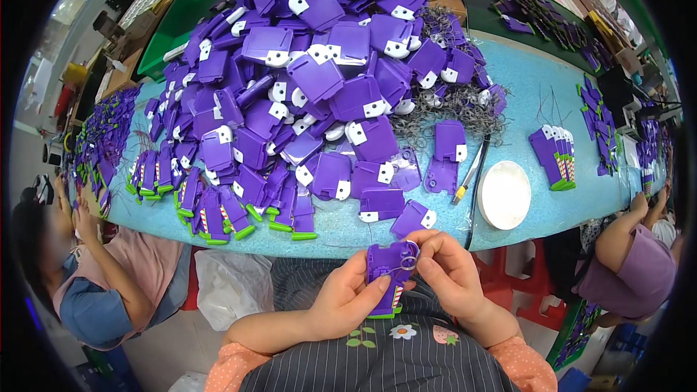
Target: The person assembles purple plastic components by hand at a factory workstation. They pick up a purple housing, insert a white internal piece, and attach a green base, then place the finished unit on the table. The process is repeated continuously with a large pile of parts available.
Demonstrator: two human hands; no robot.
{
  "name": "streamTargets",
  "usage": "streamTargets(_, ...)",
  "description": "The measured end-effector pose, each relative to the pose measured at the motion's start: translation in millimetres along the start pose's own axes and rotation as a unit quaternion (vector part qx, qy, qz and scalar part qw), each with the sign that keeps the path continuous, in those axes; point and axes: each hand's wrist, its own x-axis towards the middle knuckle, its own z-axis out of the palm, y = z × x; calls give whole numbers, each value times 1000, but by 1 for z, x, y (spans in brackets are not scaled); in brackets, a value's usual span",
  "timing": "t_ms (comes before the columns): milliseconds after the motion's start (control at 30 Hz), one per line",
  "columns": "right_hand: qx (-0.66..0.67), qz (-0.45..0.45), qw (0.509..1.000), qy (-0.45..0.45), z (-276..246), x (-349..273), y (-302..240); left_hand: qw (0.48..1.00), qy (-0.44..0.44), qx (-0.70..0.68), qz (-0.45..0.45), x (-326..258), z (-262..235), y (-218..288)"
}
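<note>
Purple toy part (386, 270) sat clenched in both hands' grip, left hand (347, 297) and right hand (448, 267), just short of the blue counter (523, 87) heaped with purple pieces (312, 94).

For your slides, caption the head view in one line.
Both hands, left hand and right hand, hold a purple case before a heaped table.

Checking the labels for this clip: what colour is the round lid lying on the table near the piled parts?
White; the round lid shows clearly in the head view, on the light blue table.

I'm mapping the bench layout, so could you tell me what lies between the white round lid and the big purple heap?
In the head view, a yellow-handled tool and a dark cable lie between the white round lid and the purple heap.
</note>
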Motion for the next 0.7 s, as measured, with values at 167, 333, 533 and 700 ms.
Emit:
streamTargets(167,-14,-26,999,21,-3,-7,5,999,-26,18,7,0,-3,-8)
streamTargets(333,-68,-2,998,19,-6,-8,6,999,-36,21,-19,1,-5,-5)
streamTargets(533,-104,77,992,6,-13,-4,-15,991,-89,79,-57,1,-13,-1)
streamTargets(700,-87,203,965,-139,-31,21,-36,956,-184,183,-137,7,-15,7)
